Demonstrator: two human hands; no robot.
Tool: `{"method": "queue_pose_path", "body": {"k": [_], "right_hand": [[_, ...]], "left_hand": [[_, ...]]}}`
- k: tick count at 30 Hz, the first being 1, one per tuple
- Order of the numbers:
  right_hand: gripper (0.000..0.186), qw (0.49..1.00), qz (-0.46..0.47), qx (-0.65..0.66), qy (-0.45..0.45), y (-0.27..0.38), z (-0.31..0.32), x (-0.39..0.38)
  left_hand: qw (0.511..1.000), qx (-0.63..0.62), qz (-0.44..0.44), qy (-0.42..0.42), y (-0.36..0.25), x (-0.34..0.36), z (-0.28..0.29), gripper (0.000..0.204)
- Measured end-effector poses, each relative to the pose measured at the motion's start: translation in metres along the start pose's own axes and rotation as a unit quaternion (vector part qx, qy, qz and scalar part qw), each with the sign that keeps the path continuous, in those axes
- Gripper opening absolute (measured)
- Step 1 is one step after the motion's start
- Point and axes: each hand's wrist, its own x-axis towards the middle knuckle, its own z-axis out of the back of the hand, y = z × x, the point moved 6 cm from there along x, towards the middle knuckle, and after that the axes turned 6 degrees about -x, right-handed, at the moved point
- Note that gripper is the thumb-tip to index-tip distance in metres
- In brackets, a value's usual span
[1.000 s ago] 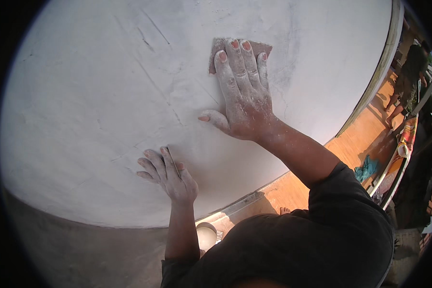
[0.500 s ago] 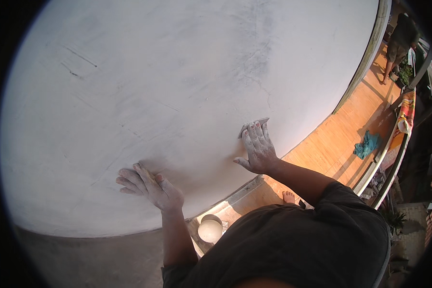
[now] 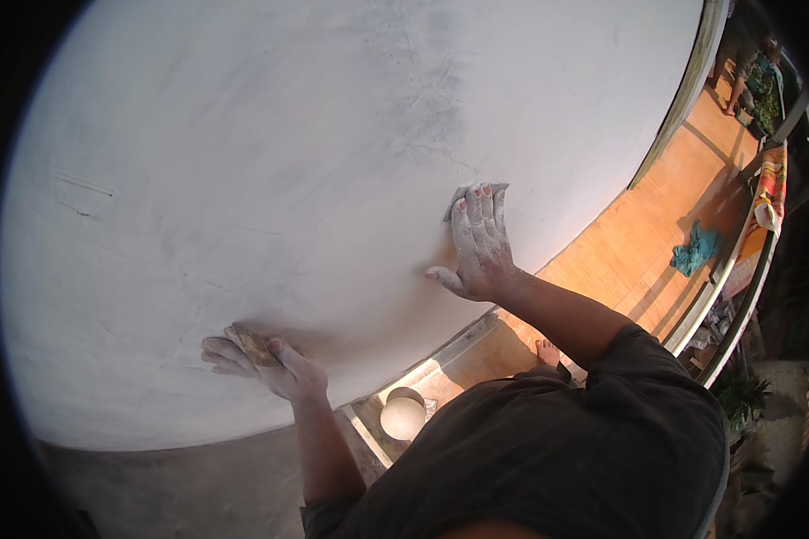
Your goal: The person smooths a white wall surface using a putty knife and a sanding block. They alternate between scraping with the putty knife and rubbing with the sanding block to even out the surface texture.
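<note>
Wall (image 3: pixel 243 180), whitish and grey-smudged, fills the frame's left and centre. Dark shirt (image 3: pixel 548 458) at lower centre hides part of the orange floor (image 3: pixel 620 247). Right of frame: railing (image 3: pixel 703 314), crumpled teal cloth (image 3: pixel 697 249). Round bucket (image 3: pixel 406 393) stands lower centre. Right hand (image 3: pixel 483 251), flat-fingered, presses and mostly covers a sandpaper sheet (image 3: pixel 454 199) right of centre; left hand (image 3: pixel 289 370), lower left, grips a flat tan piece (image 3: pixel 256 349).

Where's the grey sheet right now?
Head view, a little right of centre: the grey sheet is between the right hand and the white wall, its edges showing past the fingers.
</note>
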Motion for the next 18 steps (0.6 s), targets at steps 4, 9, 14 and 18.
{"method": "queue_pose_path", "body": {"k": [4,9,14,18], "right_hand": [[0.103,0.998,-0.001,0.001,-0.062,-0.002,0.018,0.051],[0.103,0.999,0.006,-0.037,0.017,-0.011,-0.013,-0.023],[0.107,0.999,-0.033,0.018,-0.033,-0.009,-0.001,0.003],[0.102,0.999,-0.012,-0.018,-0.026,-0.018,-0.001,0.001]], "left_hand": [[0.999,-0.026,-0.014,-0.020,-0.001,0.001,0.001,0.068],[1.000,0.015,0.000,-0.011,0.000,0.002,0.000,0.073],[1.000,0.001,-0.023,-0.019,-0.004,0.004,0.003,0.073],[0.999,0.006,-0.040,-0.028,-0.007,0.004,0.005,0.070]]}}
